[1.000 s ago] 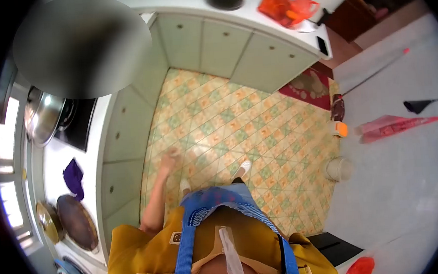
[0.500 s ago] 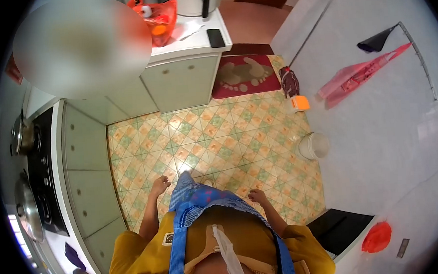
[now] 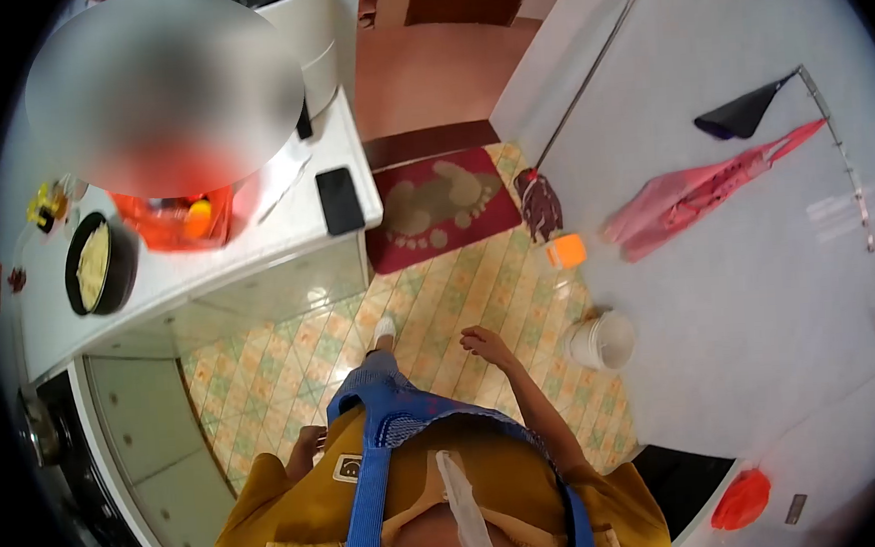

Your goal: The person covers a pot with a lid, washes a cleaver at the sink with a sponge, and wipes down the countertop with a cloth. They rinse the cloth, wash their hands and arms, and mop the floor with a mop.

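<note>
My right hand (image 3: 483, 344) swings forward over the tiled floor, loosely curled with nothing in it. Its nearest thing is the blue apron (image 3: 405, 404) on my body. My left hand (image 3: 310, 444) hangs low beside the mustard-coloured top (image 3: 296, 503), partly covered by it; the fingers that show are slack, and I see nothing in them. One foot in a white shoe (image 3: 385, 331) is stepped forward on the tiles (image 3: 441, 323). Neither hand touches the counter.
Ahead on the white counter (image 3: 289, 217) are a phone (image 3: 340, 201), an orange-red bag (image 3: 176, 229) and a black pan of pale food (image 3: 94, 266). A red footprint mat (image 3: 441, 210), mop (image 3: 542, 207) and white bucket (image 3: 602, 342) stand rightward. Pink apron (image 3: 678, 199) hangs on the wall.
I have stepped toward the counter, which appears larger and closer. My right hand has swung forward and my left hand back. The black pan has come into view.
</note>
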Motion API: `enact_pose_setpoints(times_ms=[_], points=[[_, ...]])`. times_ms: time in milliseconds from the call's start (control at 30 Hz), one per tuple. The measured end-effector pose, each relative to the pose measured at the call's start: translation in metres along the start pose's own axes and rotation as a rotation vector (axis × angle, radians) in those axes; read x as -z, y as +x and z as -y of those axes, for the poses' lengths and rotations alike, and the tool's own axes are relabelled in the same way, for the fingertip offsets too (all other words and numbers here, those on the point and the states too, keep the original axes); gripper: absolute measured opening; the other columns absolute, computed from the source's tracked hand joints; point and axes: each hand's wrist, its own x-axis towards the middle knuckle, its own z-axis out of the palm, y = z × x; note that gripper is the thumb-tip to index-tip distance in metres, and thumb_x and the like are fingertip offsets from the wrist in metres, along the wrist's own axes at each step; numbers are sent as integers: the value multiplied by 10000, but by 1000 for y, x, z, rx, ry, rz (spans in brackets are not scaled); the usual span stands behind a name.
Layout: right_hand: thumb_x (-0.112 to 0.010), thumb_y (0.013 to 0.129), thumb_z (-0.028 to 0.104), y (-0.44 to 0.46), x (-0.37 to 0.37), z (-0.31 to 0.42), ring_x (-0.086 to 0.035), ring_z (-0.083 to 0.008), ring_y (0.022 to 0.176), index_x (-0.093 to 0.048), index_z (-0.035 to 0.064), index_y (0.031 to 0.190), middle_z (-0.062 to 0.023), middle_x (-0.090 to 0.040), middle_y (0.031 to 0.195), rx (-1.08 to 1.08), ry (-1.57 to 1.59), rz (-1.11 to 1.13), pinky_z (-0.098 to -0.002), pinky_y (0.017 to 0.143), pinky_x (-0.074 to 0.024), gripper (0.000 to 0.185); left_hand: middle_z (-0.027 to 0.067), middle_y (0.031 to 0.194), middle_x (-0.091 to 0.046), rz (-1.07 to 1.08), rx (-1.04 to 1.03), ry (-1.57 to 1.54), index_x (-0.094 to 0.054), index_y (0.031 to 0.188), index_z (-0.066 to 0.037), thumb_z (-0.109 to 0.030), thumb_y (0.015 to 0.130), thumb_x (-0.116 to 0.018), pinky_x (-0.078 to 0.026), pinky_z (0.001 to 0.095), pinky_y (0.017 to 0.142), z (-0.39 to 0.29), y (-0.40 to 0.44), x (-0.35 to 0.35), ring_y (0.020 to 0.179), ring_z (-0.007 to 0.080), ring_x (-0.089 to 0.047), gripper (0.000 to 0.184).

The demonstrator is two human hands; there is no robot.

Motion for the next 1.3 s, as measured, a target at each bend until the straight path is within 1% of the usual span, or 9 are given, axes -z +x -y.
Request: enact_pose_setpoints(times_ms=[433, 500, 633, 700, 733, 800, 833, 1033, 1300], points=[[-549, 824, 171, 116, 244, -11, -601, -188, 804, -406, 17, 1219, -114, -608, 966, -273, 612, -266, -309, 684, -494, 447, 52, 843, -595, -34, -6, 25, -522, 977, -96, -171, 800, -541, -446, 360, 574, -251, 21, -147, 757, 210, -611, 194], [-550, 810, 111, 172, 333, -12, -584, -184, 781, -391, 17, 1221, -102, -596, 894, -121, 674, -139, -276, 674, -485, 450, 55, 863, -599, -106, -25, -92, -520, 992, -100, -180, 806, -530, -441, 347, 553, -251, 31, -175, 753, 218, -609, 202], [-536, 778, 104, 379, 626, -37, -532, -138, 903, -474, 85, 1105, -40, -556, 1000, 459, -94, 58, -273, 723, -477, 333, 90, 788, -605, -266, -44, -410, -562, 895, -111, -189, 798, -504, -417, 314, 474, -217, 53, -258, 632, 209, -590, 138], [-535, 790, 131, 399, 682, 114, -509, -168, 987, -438, 91, 1154, -63, -526, 1067, 375, 208, -166, -301, 747, -486, 380, 89, 750, -606, -215, -224, -548, -571, 760, -104, -248, 737, -600, -472, 358, 567, -174, 63, -302, 654, 229, -585, 150], [-483, 830, 197, 432, 744, 151, -490, -214, 1025, -419, 86, 1199, -90, -504, 1139, 411, -7, -194, -363, 808, -449, 390, 76, 738, -579, -456, -68, -554, -536, 768, -97, -180, 779, -496, -399, 298, 435, -199, 27, -372, 536, 188, -540, 93], [-452, 821, 191, 483, 833, 257, -456, -251, 1122, -428, 44, 1181, -148, -469, 1243, 160, 79, -395, -385, 859, -420, 390, 82, 861, -610, -416, -46, -660, -544, 894, -89, -219, 773, -544, -470, 317, 564, -191, 6, -457, 675, 197, -590, 177], [-444, 823, 212, 505, 885, 292, -449, -268, 1125, -528, 3, 1050, -156, -486, 1221, 308, -337, -281, -405, 841, -430, 320, 72, 900, -611, -399, -126, -580, -551, 898, -87, -240, 779, -551, -479, 311, 600, -199, -14, -502, 720, 196, -603, 194], [-450, 836, 238, 621, 911, 398, -485, -265, 1014, -526, -24, 1015, -163, -518, 1114, 104, -712, -733, -393, 793, -443, 327, 51, 947, -617, -502, 194, -649, -597, 998, -59, -221, 783, -553, -485, 321, 639, -235, -69, -663, 789, 184, -609, 273], [-457, 852, 272, 632, 900, 437, -532, -261, 866, -524, -61, 969, -172, -560, 973, 223, -621, -1011, -377, 729, -460, 358, 79, 994, -606, -572, 170, -848, -532, 1098, -58, -239, 792, -573, -480, 320, 644, -231, -74, -721, 825, 198, -622, 358]])
